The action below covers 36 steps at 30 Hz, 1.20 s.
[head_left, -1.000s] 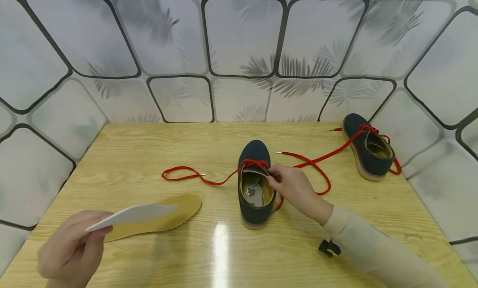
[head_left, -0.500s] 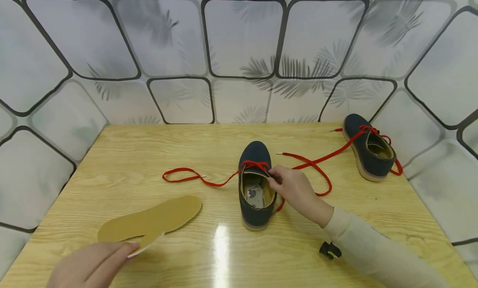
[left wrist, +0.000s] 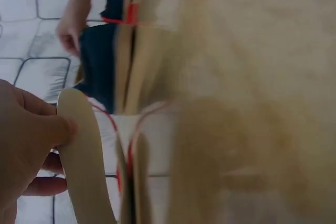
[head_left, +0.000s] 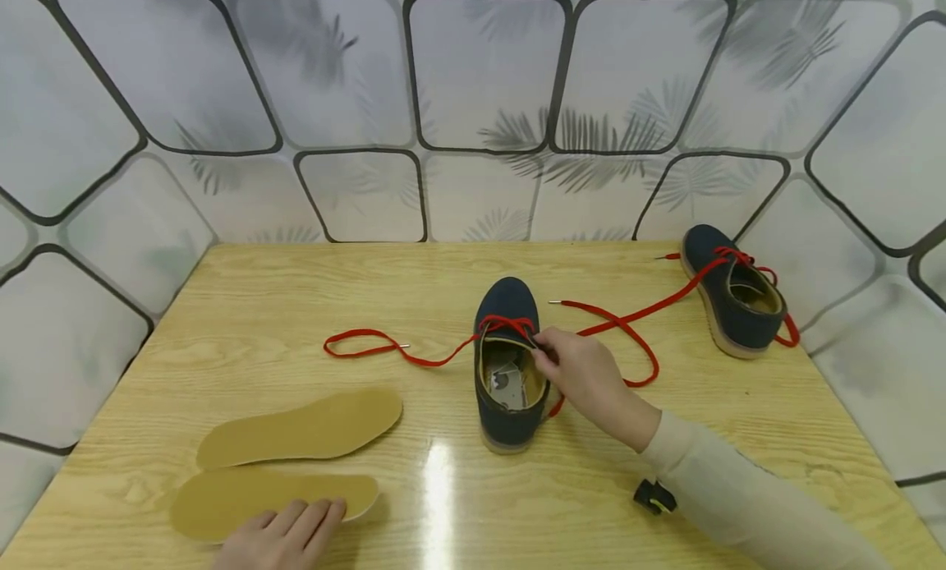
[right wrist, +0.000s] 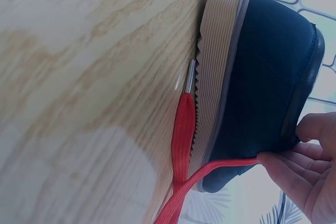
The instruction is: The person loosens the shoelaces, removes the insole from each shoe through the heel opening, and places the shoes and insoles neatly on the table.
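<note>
My left hand [head_left: 284,541] pinches a tan insole [head_left: 244,500] by its near edge, low at the front left of the table. In the left wrist view, thumb and fingers grip one end of this insole [left wrist: 84,156]. Just beyond it lies a second tan insole [head_left: 296,430]. A navy shoe [head_left: 507,299] with red laces stands upright mid-table, toe away from me, a grey-white printed patch visible inside. My right hand [head_left: 587,373] pinches the right edge of its opening; in the right wrist view a red lace [right wrist: 226,162] runs to the fingertips.
Another navy shoe [head_left: 742,324] stands at the back right, its red lace [head_left: 668,297] trailing left toward the middle. A looped lace [head_left: 362,354] lies left of the near shoe. Below my right forearm is a small black object [head_left: 654,498]. A patterned curtain [head_left: 480,196] closes off the back.
My left hand has brought its insole down and right, turning it from white side showing to tan side up beside the other insole. The right hand keeps its hold on the shoe.
</note>
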### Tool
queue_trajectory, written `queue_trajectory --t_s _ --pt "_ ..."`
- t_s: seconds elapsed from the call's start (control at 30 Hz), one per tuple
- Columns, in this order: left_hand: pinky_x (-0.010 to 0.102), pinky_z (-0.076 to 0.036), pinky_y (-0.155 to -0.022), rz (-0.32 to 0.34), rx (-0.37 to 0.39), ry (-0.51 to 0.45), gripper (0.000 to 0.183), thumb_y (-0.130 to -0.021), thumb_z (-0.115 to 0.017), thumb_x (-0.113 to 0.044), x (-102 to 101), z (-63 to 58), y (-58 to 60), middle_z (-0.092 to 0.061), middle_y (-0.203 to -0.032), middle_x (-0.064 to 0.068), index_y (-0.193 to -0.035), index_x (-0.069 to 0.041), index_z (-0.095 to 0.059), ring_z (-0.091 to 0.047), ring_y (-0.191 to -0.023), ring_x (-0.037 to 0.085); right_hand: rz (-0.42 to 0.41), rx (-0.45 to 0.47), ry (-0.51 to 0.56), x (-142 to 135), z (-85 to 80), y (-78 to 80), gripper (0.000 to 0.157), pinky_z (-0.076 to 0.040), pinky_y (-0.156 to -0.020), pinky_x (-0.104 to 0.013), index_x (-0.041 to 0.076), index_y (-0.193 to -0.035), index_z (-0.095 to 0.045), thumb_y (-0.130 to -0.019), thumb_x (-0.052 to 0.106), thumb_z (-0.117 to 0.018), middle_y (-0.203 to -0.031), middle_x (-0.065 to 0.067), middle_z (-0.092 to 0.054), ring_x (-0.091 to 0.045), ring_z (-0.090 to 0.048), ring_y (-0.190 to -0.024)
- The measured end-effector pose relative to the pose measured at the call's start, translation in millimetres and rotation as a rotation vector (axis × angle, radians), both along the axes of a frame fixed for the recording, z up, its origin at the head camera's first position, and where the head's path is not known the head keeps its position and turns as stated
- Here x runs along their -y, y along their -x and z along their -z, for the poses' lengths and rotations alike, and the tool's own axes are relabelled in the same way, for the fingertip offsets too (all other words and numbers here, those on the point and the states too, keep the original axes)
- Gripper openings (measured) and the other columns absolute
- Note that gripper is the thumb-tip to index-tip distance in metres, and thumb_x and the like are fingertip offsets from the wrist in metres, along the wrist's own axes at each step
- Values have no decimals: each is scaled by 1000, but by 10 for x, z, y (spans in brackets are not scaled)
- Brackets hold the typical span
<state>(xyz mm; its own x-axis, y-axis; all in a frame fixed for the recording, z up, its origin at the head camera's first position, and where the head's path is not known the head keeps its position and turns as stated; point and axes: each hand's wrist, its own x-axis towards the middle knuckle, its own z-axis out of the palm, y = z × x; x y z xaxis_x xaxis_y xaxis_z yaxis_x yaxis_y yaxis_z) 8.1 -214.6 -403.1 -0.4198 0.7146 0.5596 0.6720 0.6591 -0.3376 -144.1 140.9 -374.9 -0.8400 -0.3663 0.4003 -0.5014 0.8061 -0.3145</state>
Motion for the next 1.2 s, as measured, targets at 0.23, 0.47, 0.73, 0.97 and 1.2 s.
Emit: queue_trajectory --t_s 0.23,0.47,0.73,0.97,1.2 --pt "18 -39 -39 -124 136 33 81 -91 -23 -71 -1 170 -44 -65 -76 2 -87 -8 -74 -58 -60 15 4 -7 6 23 12 -6 12 -43 -45 -20 4 -92 -69 -81 8 -72 -79 -5 -70 -9 -56 -53" --pt "15 -33 -35 -114 116 3 85 -90 -20 -71 55 301 -14 -64 -75 3 -85 -6 -74 -56 -58 16 -4 -8 0 45 8 -9 13 -43 -46 -20 4 -93 -69 -82 10 -71 -80 -5 -70 -9 -55 -54" --pt "18 -32 -32 -121 129 9 67 -106 -9 -15 14 341 121 -61 -77 4 -88 -4 -72 -55 -58 16 0 -21 -5 19 -3 -11 13 -39 -43 -19 3 -93 -69 -81 9 -72 -78 -6 -69 -7 -50 -50" --pt "20 -42 -35 -156 186 56 75 -102 2 -8 64 279 274 -61 -81 6 -92 -3 -72 -58 -64 19 -5 -36 -2 4 7 -16 14 -41 -44 -19 3 -93 -69 -81 9 -72 -79 -6 -70 -8 -55 -52" --pt "19 -42 -35 -156 225 89 43 -97 -29 -2 183 228 453 -62 -81 8 -97 -2 -72 -59 -64 19 2 -36 1 7 16 -8 13 -45 -47 -22 4 -92 -69 -81 10 -73 -80 -5 -70 -11 -60 -57"
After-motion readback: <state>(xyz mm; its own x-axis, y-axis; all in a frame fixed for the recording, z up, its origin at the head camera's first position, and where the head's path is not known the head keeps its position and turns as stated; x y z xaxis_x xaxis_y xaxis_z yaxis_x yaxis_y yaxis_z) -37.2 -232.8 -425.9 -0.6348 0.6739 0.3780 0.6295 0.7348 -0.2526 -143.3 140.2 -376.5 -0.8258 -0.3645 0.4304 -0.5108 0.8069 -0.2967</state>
